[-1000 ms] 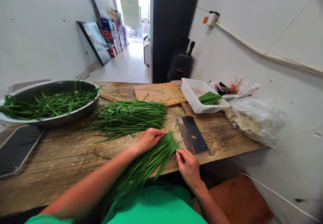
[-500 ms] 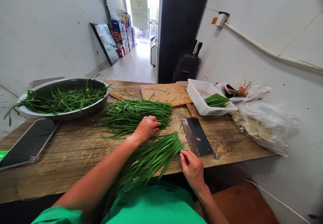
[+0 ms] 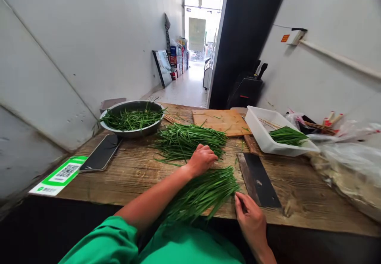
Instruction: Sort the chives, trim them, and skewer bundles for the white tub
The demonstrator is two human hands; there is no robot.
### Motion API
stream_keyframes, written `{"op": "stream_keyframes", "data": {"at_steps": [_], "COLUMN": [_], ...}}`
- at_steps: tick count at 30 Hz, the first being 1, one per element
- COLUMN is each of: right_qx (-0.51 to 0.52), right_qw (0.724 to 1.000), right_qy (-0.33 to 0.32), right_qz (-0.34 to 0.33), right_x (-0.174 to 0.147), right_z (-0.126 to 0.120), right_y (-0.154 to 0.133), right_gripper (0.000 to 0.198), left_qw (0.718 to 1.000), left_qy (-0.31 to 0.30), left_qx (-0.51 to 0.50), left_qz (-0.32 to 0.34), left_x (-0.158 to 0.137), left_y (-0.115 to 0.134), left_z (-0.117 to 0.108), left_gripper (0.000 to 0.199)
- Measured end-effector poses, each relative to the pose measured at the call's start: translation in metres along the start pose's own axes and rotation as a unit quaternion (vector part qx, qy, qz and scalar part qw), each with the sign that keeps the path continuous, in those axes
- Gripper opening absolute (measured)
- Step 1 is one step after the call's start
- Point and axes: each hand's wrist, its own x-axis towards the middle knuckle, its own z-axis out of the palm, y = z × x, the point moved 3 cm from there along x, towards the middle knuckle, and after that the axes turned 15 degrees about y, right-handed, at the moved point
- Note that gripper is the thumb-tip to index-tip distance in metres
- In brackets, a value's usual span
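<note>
A front bunch of garlic chives [image 3: 205,194] lies at the table's near edge, its leaves hanging toward my green shirt. My right hand [image 3: 251,216] is closed in a pinch at the right-hand ends of this bunch. Between it and a farther pile of garlic chives [image 3: 190,139], my left hand [image 3: 203,160] rests with its fingers curled; what they hold, if anything, is hidden. To the right of the bunch lies a cleaver [image 3: 260,178] with a dark blade and wooden handle.
The wooden table [image 3: 131,184] also bears a bowl of loose greens [image 3: 154,130], a phone [image 3: 101,153], a QR-code card [image 3: 61,176] and a cutting board [image 3: 222,122]. A white plastic tub [image 3: 264,137] with cut chives and plastic bags [image 3: 351,165] stand at right.
The view has swung left and up, so everything sits farther right and the QR-code card shows. Both hands keep nearly the same places at the front bunch.
</note>
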Motion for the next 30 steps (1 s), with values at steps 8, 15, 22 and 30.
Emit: {"op": "stream_keyframes", "data": {"at_steps": [8, 15, 22, 30], "right_qx": [0.004, 0.0, 0.011, 0.004], "right_qw": [1.0, 1.0, 1.0, 0.999], "right_qy": [0.0, -0.001, 0.006, 0.003], "right_qz": [0.006, 0.023, 0.023, 0.033], "right_x": [0.007, 0.013, 0.013, 0.014], "right_z": [-0.002, -0.002, -0.003, -0.003], "right_y": [-0.006, -0.006, -0.006, -0.005], "right_gripper": [0.019, 0.02, 0.021, 0.02], "left_qw": [0.991, 0.981, 0.942, 0.914], "left_qy": [0.009, 0.012, 0.038, -0.043], "left_qx": [-0.098, -0.165, -0.212, -0.264], "left_qz": [-0.089, -0.101, -0.257, -0.303], "left_x": [-0.001, 0.006, 0.008, 0.011], "left_y": [0.001, -0.001, -0.01, 0.0], "left_z": [0.015, 0.016, 0.017, 0.032], "left_gripper": [0.013, 0.013, 0.022, 0.024]}}
